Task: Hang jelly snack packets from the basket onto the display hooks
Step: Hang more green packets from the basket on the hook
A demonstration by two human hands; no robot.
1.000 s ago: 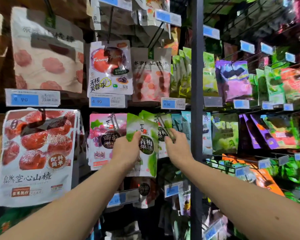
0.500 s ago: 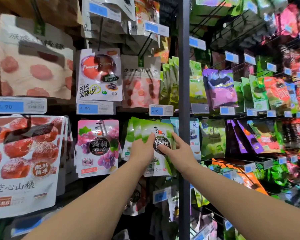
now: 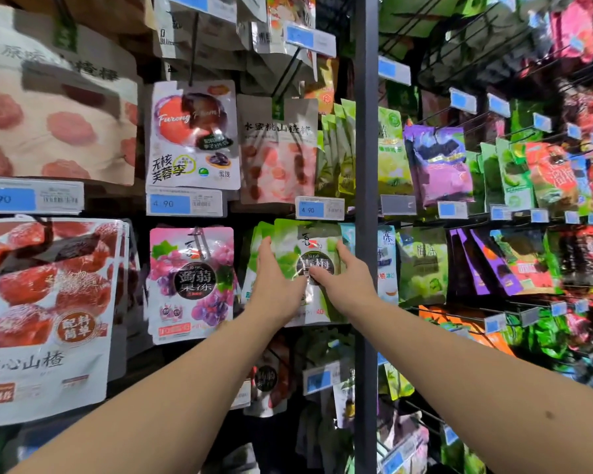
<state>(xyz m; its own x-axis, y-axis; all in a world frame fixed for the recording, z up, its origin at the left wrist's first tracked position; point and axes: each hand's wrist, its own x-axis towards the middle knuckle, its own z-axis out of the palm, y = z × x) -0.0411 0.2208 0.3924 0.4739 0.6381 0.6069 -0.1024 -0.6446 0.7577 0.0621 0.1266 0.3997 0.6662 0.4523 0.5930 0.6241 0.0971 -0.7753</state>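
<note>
The green jelly packet [image 3: 305, 239] is now hanging under both grips, where a second ago the left grip [image 3: 274, 278] was holding it by its side and the right grip [image 3: 348, 278] was working at the hook. Both are lying open, fingers straight, pressing it flat against the green row [image 3: 259, 234] behind it. This packet is looking hung; the basket, out of view, is probably waiting next.

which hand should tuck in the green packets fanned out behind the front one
Probably left: the left hand lies by the fanned packets; the right hand is across the front packet, near the post.
</note>
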